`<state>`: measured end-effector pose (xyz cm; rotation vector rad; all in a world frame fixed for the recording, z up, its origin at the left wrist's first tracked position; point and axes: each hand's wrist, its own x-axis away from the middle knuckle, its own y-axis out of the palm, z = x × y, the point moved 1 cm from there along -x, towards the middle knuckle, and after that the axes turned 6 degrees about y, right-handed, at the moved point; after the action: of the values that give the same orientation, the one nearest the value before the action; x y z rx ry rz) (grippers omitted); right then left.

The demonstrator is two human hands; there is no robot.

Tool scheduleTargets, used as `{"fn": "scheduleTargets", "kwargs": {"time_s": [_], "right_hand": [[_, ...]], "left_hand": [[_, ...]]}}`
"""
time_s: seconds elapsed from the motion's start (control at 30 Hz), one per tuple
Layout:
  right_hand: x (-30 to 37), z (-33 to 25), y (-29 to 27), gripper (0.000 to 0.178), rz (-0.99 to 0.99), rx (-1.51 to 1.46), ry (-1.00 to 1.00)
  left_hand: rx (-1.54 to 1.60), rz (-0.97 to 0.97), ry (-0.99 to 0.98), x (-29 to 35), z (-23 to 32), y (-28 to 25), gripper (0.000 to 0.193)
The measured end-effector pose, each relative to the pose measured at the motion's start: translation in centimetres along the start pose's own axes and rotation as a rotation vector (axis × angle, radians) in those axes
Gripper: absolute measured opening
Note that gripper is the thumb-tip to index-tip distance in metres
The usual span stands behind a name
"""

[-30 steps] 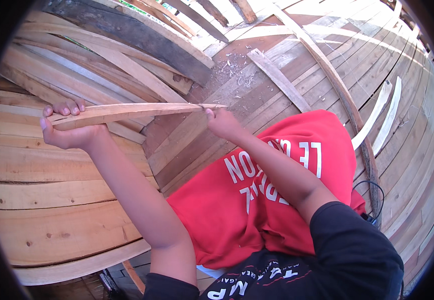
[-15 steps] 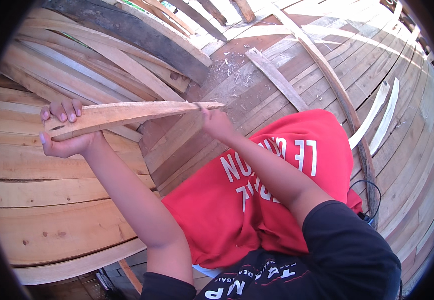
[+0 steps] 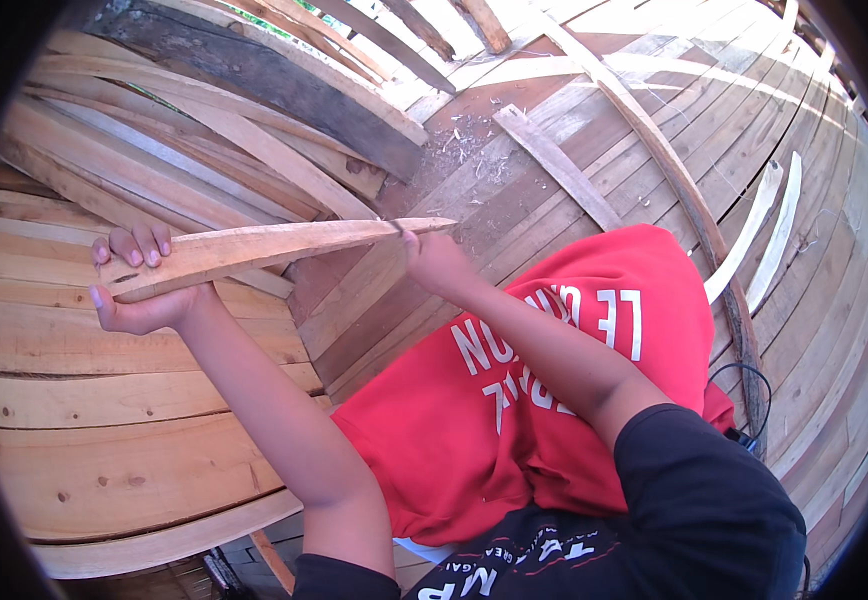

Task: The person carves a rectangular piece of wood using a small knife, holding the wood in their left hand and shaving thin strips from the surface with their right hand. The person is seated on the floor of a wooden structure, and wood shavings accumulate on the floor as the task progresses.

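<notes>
- Lower and a little nearer than half a second ago, the thick end of the wood (image 3: 254, 248) has shifted together with the left hand (image 3: 162, 310); the right hand (image 3: 441, 266) has stayed by the narrow end.
- The wood is pale and bare, broad and blocky at the left, tapering to a thin point at the right; its upper face is light, its near side a darker tan, and a short dark slit marks the thick end.
- Its long axis runs left to right, the point facing right and slightly far, the outline gently bowed.
- It is held up in front of the person, over the boards (image 3: 124, 400) at the left and the floor (image 3: 354, 335) to the right.
- The left fingers curl over the far edge of the thick end, with palm and thumb on the near side.
- The right fingers are closed on a dark strip (image 3: 398, 228) that crosses the wood near its point; most of the strip is hidden.
- Red cloth (image 3: 414, 440) covers the lap, near.
- Shavings (image 3: 479, 150) lie on the floor at the far side, left of a loose plank (image 3: 557, 165).
</notes>
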<state>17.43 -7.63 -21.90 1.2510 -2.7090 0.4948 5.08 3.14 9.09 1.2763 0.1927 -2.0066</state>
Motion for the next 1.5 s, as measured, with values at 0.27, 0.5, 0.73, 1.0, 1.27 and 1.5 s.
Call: {"fn": "scheduleTargets", "kwargs": {"time_s": [0.27, 0.5, 0.73, 1.0, 1.27, 1.5], "right_hand": [[-2.4, 4.1, -0.9, 0.055, 0.087, 0.049, 0.144], [-4.0, 7.8, -1.8, 0.055, 0.096, 0.131, 0.103], [0.1, 0.3, -0.5, 0.06, -0.055, -0.084, -0.009], [-0.7, -0.2, 0.8, 0.06, -0.038, -0.071, -0.076], [-0.6, 0.7, -0.2, 0.058, -0.052, 0.016, 0.091], [-2.3, 4.6, -1.5, 0.059, 0.04, 0.085, 0.125]], "left_hand": [[0.001, 0.034, 0.016, -0.1, -0.4, 1.3, 0.037], [0.039, 0.084, -0.005, -0.5, -1.3, 2.5, 0.035], [-0.172, 0.242, 0.039, 0.0, -0.3, 0.5, 0.033], [-0.569, 0.699, 0.13, 1.3, -0.1, 3.3, 0.03], [-0.699, 0.884, 0.123, 2.2, 0.8, 2.8, 0.033], [-0.667, 0.906, 0.108, 2.8, 1.1, 2.6, 0.028]]}}
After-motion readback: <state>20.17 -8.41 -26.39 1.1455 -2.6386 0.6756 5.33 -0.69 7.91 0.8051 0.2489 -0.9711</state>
